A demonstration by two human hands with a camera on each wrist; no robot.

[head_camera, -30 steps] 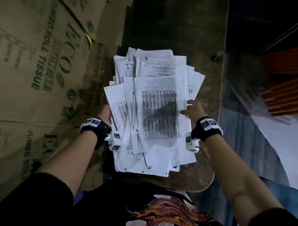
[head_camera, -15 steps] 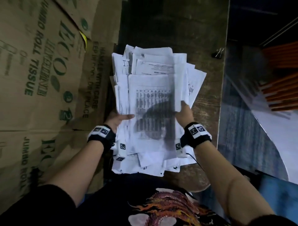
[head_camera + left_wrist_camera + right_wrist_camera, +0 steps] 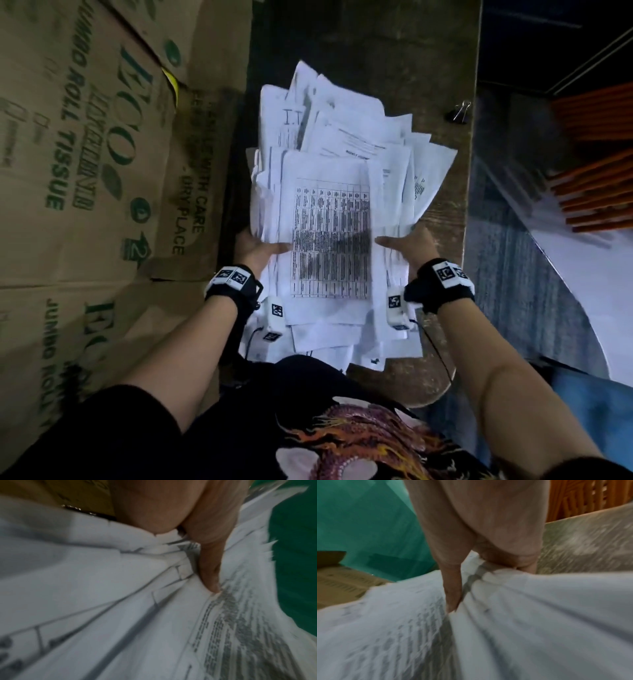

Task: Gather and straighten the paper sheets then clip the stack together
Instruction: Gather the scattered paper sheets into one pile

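The paper sheets sit in a loose, uneven pile over the near half of the wooden bench, their corners fanning out at the far end and their near ends overhanging the bench's rounded near edge. The top sheet carries a printed table. The left hand grips the pile's left side, thumb laid across the top sheet and fingers tucked underneath. The right hand clamps the right side the same way, thumb on top; the wrist view shows the paper bunching under its grip. Both wrist views are blurred. A black binder clip lies by itself near the bench's far right edge, well apart from the pile. Flattened cardboard boxes printed in green lean along the bench's left side.
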